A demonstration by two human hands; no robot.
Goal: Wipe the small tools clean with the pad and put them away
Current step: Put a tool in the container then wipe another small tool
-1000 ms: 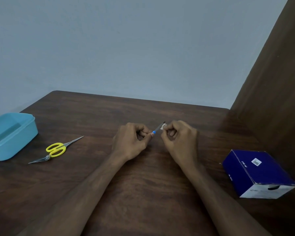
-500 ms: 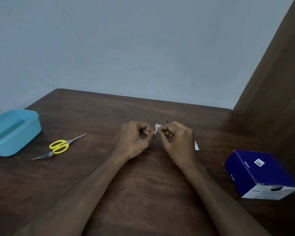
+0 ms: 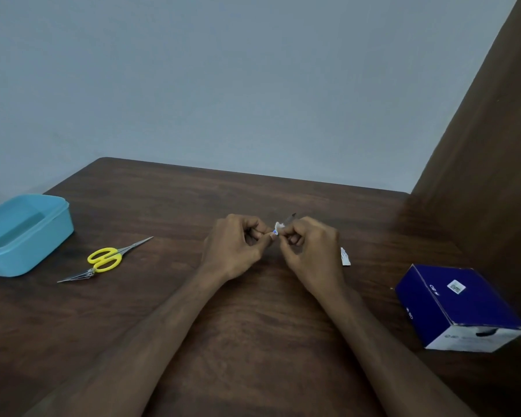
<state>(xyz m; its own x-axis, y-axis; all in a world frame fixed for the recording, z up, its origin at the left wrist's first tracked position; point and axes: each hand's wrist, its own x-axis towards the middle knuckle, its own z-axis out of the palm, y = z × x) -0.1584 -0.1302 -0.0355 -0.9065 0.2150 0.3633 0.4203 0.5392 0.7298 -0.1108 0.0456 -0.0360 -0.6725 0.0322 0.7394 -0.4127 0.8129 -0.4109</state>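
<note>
Wiping step is underway, judging by the pose: left hand (image 3: 233, 246) is pinching the blue-handled end of a small tool (image 3: 289, 219) w/ curled fingers, while right hand (image 3: 309, 251) is pinching a white pad (image 3: 278, 226) around the tool's shaft, both held just above the table (image 3: 253, 341) near its middle. Tool's long axis is running from near-left to far-right, dark tip poking out past the right fingers & pointing away toward the wall, blue end sitting at the left thumb. Next move is prob. calling for sliding the pad along the shaft toward the tip w/ light pressure, then carrying the tool over to the blue container (image 3: 27, 236) at far left. Yellow scissors (image 3: 104, 259) & tweezers (image 3: 77, 276) are lying beside that container, seemingly waiting their turn. A torn wrapper (image 3: 345, 257) is lying just beyond the right hand; a dark blue box (image 3: 457, 308) is sitting at right.
</note>
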